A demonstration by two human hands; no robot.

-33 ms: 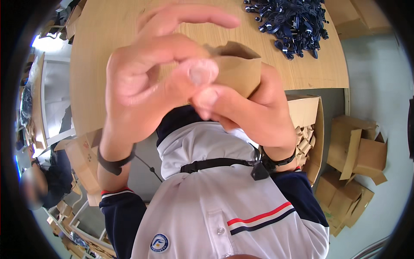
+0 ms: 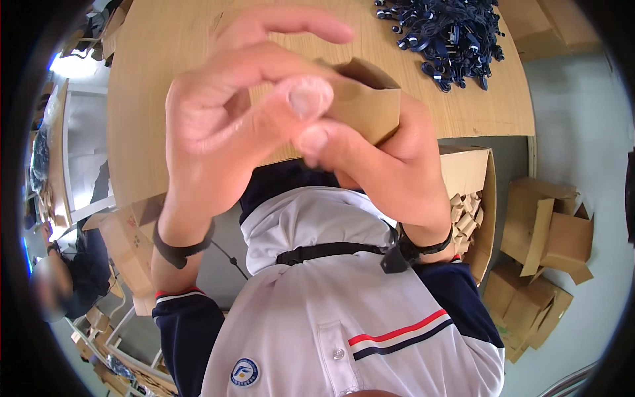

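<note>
A small brown cardboard box (image 2: pixel 367 109) is held between my hands above the near edge of the table, its upper end standing open. My right hand (image 2: pixel 403 165) wraps round its right side and underside, with the thumb pressed toward the near left end. My left hand (image 2: pixel 228 119) pinches the box's left end between thumb and forefinger. Its other fingers are raised and apart. The two thumb tips lie close together, and the fingertips behind the box are hidden.
A heap of dark cables with plugs (image 2: pixel 450 40) lies at the far right of the wooden table (image 2: pixel 159 86). Below the table's right edge, a large carton (image 2: pixel 488 198) holds several small folded cardboard pieces. Flattened-looking cartons (image 2: pixel 542 231) stand further right. Another person (image 2: pixel 89 271) is at the far left.
My left thumb has shifted slightly up and away from the right thumb, so the gap between them is a little wider. The box stays in nearly the same place.
</note>
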